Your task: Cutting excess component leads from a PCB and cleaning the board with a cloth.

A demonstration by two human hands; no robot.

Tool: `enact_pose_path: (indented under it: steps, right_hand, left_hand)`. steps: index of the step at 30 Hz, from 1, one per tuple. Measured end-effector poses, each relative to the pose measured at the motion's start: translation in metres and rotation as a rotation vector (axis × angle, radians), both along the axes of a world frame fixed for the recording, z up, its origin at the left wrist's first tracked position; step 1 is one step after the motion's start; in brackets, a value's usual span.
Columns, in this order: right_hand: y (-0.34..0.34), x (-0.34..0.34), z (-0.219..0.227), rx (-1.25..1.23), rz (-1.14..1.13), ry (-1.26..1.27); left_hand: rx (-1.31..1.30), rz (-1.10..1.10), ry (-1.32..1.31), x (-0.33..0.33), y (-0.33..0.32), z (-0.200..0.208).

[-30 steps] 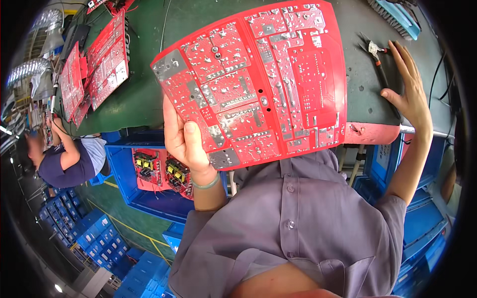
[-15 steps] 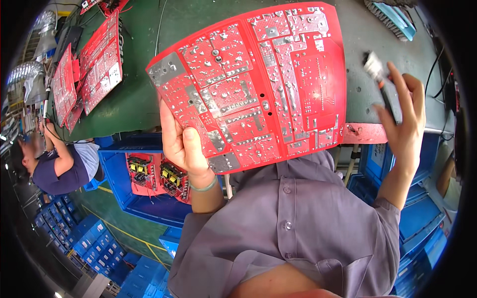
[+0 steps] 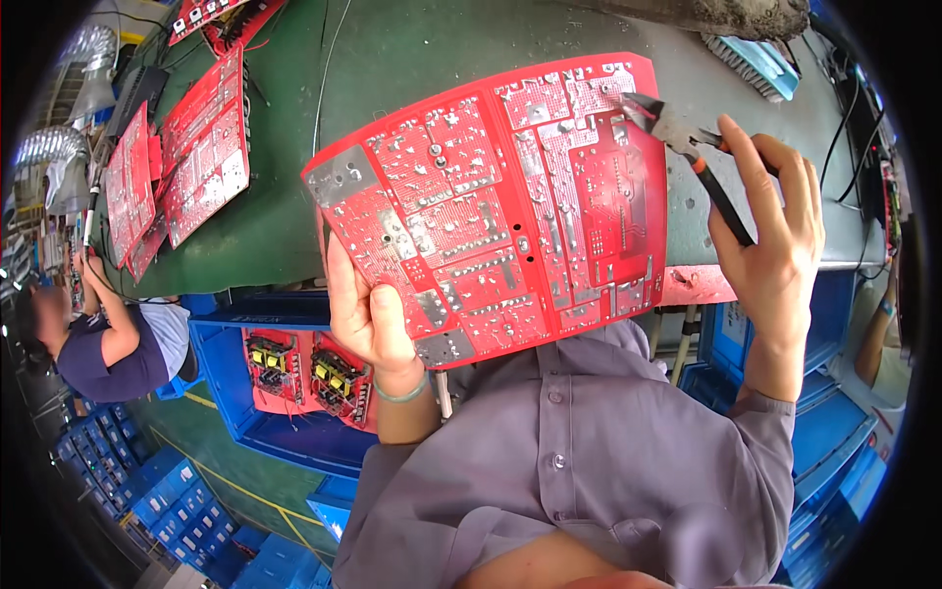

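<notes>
A large red circuit board [image 3: 461, 211], its soldered side facing up, is tilted above the bench in front of me. My left hand [image 3: 368, 319] grips its lower left edge, thumb on top and fingers beneath. In my right hand [image 3: 780, 216] is a pair of cutting pliers [image 3: 675, 133] with black and orange handles. The handles are spread, and the jaws are over the board's upper right corner, among the solder points. I cannot tell whether the jaws touch the board.
More red circuit boards [image 3: 203, 147] stand at the bench's left. A blue brush [image 3: 756, 67] lies at the far right. Below the green bench top [image 3: 285, 226], a blue crate [image 3: 285, 442] holds boards with components. Another person [image 3: 118, 334] works at the left.
The pliers have moved left from beside the board to over its upper right corner, their jaws now coming into plain view. The board has shifted slightly lower and toward me.
</notes>
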State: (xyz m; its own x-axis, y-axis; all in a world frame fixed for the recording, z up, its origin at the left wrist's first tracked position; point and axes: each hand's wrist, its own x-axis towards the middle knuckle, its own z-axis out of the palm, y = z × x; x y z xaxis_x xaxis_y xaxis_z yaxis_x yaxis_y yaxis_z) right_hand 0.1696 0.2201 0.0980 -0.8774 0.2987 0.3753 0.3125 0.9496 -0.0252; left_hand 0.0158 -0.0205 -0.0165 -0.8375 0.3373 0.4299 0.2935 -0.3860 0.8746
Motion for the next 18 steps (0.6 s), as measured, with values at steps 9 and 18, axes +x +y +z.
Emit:
enact_pose_path:
  steps: [9,18]
  right_hand:
    - [0.002,-0.015,0.006,0.043,0.019,-0.020]
    - [0.009,-0.020,-0.003,-0.127,0.020,0.078]
  left_hand:
    - [0.006,-0.006,0.005,0.000,0.000,0.000]
    - [0.042,-0.056,-0.031,-0.002,-0.003,-0.002]
